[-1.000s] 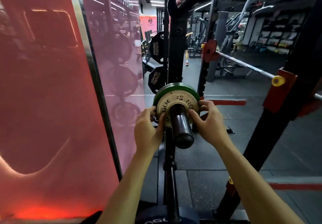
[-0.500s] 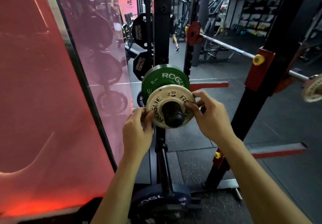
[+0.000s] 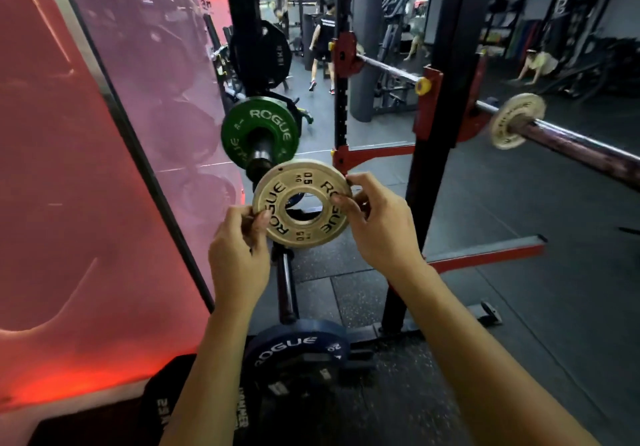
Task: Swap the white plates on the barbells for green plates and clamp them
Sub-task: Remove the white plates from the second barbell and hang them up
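Both forearms reach up from bottom of frame. Below the hands on the dark speckled rubber floor (image 3: 349,293): a dark blue round rubber bumper plate with white ROGUE lettering (image 3: 294,345), lying low by the rack base, plus black plates with white print (image 3: 194,407) nearer the camera, partly hidden by the left forearm.

Left hand (image 3: 239,258) pinches the lower-left rim of the small off-white round metal plate marked ROGUE 0.5 kg (image 3: 301,203), thumb on the face, fingers behind. Right hand (image 3: 377,223) grips the right rim, thumb across the face near the lettering, fingers curled behind. Plate is held in the air between the two hands, face toward the camera, centre hole open and clear of any sleeve.

Just beyond the hands, up and left: the dark steel barbell sleeve end (image 3: 260,158), with a green round metal plate with white ROGUE lettering (image 3: 258,130) seated on it. White plate overlaps the sleeve tip in view; cannot tell whether touching.

Left of the hands: a red-pink glossy wall panel (image 3: 86,168). Right of the hands: a black upright rack post with red brackets (image 3: 433,133). Further right, well apart: a second off-white round plate (image 3: 516,120) on another barbell (image 3: 581,147) resting in the rack.

Far behind: blurred gym machines and people (image 3: 323,47).
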